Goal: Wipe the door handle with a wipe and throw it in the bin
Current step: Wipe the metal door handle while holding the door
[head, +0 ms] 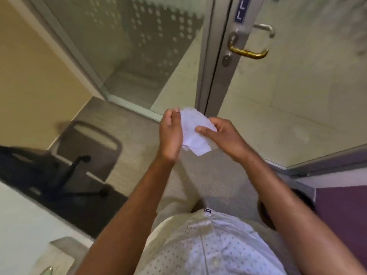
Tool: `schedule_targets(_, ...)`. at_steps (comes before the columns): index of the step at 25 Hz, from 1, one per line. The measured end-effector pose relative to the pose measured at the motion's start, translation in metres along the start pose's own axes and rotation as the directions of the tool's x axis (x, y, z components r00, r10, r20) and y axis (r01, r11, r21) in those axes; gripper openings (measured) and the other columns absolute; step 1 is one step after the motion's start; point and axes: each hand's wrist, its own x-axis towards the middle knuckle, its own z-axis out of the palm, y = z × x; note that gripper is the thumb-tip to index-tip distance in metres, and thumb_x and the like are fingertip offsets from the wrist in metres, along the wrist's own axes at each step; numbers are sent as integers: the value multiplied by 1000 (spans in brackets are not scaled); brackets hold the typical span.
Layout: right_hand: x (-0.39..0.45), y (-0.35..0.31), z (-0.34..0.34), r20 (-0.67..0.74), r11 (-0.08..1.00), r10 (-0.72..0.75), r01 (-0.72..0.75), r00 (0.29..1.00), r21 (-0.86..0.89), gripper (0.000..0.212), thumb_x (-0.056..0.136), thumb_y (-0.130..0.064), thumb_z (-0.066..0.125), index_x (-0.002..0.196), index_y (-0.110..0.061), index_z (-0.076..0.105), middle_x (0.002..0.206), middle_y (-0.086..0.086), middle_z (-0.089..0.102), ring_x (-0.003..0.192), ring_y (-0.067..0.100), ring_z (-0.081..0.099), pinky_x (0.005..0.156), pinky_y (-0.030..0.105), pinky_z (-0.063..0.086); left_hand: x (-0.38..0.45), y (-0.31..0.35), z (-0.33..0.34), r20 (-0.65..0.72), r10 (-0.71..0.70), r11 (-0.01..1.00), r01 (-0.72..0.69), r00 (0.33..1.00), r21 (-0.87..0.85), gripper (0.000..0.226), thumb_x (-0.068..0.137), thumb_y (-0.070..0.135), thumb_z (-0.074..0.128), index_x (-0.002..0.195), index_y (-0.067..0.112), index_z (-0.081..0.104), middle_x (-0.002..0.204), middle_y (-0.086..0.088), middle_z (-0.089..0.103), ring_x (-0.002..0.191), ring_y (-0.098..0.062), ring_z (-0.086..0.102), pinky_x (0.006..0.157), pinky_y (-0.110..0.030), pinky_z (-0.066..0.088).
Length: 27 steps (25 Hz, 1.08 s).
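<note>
I see both hands held together at chest height, left hand [170, 133] and right hand [220, 135] each pinching an edge of the white wipe [195, 133] spread between them. Door handle [248, 51] well ahead and right of the hands, untouched; open floor between. Office chair [79, 155] off left

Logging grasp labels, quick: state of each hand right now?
Left hand: closed, pinching the top edge of the white wipe.
Right hand: closed on the same wipe, thumb pressed on its face.
</note>
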Motion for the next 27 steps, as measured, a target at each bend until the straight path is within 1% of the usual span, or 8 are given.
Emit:
schedule_targets(3,4,3,-48,-130,990,49,-30,990,138,17,97,-29,70,84,-19,69,79,-3,64,72,12,57,68,28,44,32,13,31,113,51,996,-60,992,73,32,106,40,56,85,15,56,79,-11,53,76,-19,51,73,-40,45)
schedule_targets(6,20,-4,-74,-240,929,116,-20,964,370,10,103,-20,61,95,-22,66,86,3,66,78,18,59,69,33,47,60,20,58,267,18,993,-47,964,105,29,111,28,61,83,21,58,74,1,62,69,-13,59,66,-25,49)
schedule_targets(10,62,-27,-108,-417,921,123,53,901,386,15,104,-17,51,107,-30,57,72,-8,57,62,9,53,55,27,45,107,40,93,387,38,999,-31,921,-25,17,108,7,62,99,20,57,87,-1,69,77,-13,63,67,-27,51)
schedule_targets(15,134,-58,-143,-584,991,-37,103,811,80,22,102,-16,48,97,-24,68,100,-9,65,84,7,57,74,26,45,185,66,140,398,85,996,-80,914,-28,23,105,-5,59,100,17,61,92,-3,64,81,-11,59,74,-25,48)
schedule_targets(20,197,-74,-148,-673,948,-245,27,698,-317,29,99,-2,47,109,-13,73,113,1,52,94,5,55,85,4,39,255,72,163,415,78,995,-95,906,22,33,103,-12,56,111,16,70,94,10,76,87,-3,68,82,-17,53)
schedule_targets(22,212,-74,-143,-660,890,-285,-64,695,-452,30,97,0,48,113,-10,71,115,5,52,102,15,55,89,14,44,272,67,166,459,37,995,-75,887,64,35,104,-10,55,119,18,71,108,2,78,96,-7,69,90,-23,52)
schedule_targets(24,223,-71,-131,-663,750,-308,-255,682,-610,28,94,-5,54,115,-12,71,123,9,56,112,28,53,93,36,48,286,59,168,507,2,992,-67,862,111,36,106,-6,54,128,18,70,124,-7,75,104,-10,67,98,-28,51)
schedule_targets(27,236,-70,-100,-692,519,-292,-499,660,-694,31,91,-29,61,117,-14,70,140,10,54,129,35,46,105,49,37,300,46,167,540,-33,986,-61,841,155,39,107,-4,53,137,16,68,131,-1,74,116,-12,71,110,-33,52)
